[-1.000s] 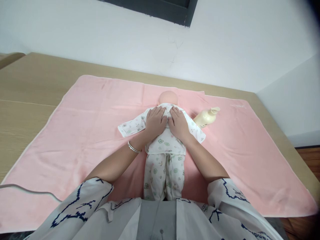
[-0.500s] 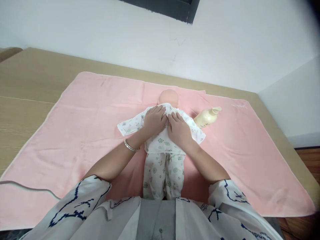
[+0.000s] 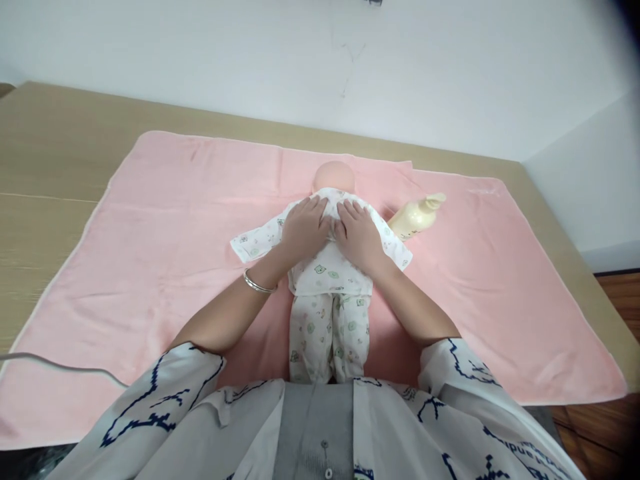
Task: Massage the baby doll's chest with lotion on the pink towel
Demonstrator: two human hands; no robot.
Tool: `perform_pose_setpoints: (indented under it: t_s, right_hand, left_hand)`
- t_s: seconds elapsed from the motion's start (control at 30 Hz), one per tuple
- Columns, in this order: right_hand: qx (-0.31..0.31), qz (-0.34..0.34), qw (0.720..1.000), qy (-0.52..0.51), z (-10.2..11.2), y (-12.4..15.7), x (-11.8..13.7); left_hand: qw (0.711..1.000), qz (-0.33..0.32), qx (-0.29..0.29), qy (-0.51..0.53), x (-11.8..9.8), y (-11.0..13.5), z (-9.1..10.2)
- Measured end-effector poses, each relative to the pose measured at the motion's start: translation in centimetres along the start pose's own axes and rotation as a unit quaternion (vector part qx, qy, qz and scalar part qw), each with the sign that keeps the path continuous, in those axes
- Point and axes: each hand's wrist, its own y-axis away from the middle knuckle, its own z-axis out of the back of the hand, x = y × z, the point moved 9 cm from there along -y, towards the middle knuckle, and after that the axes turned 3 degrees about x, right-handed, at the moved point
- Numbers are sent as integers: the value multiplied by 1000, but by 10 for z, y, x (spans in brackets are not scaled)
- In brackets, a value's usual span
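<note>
A baby doll [image 3: 334,177] lies lengthwise in front of me, dressed in a white patterned top [image 3: 327,270] and matching trousers [image 3: 311,333]. My left hand [image 3: 306,230] rests flat on the left side of the top's upper part, fingers stretched towards the doll's head. On the right side of the top lies my right hand [image 3: 359,235], also flat, with its fingers out. The two thumbs come close together at the middle. Part of the top is hidden under my hands. Beside the doll's right-hand sleeve lies a cream pump bottle [image 3: 416,217], tilted on its side.
A pink cloth [image 3: 175,220] covers much of the wooden table [image 3: 50,147], which stands against a white wall [image 3: 200,60]. A grey cable [image 3: 65,365] crosses the cloth at the lower left.
The camera view has tipped down slightly, so the scene sits higher in the picture. My hands stay on the doll's top, their fingers slightly further apart.
</note>
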Motion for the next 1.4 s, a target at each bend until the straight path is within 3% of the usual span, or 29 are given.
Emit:
perform_pose_setpoints:
  t_s: [0.13, 0.43, 0.7, 0.93, 1.4]
  right_hand:
    - [-5, 5, 1000, 4, 0, 13, 18]
    - [15, -5, 999, -43, -1, -16, -19]
    - [-2, 7, 1000, -9, 1, 6, 12]
    - [-3, -6, 999, -35, -6, -6, -7]
    - [-5, -8, 999, -43, -7, -4, -6]
  left_hand:
    - [1000, 18, -2, 14, 15, -7, -5]
    - [999, 32, -17, -9, -21, 18, -3]
    - [999, 23, -24, 31, 8, -2, -8]
    - [997, 30, -49, 55, 6, 2, -6]
    - [996, 36, -53, 63, 9, 2, -6]
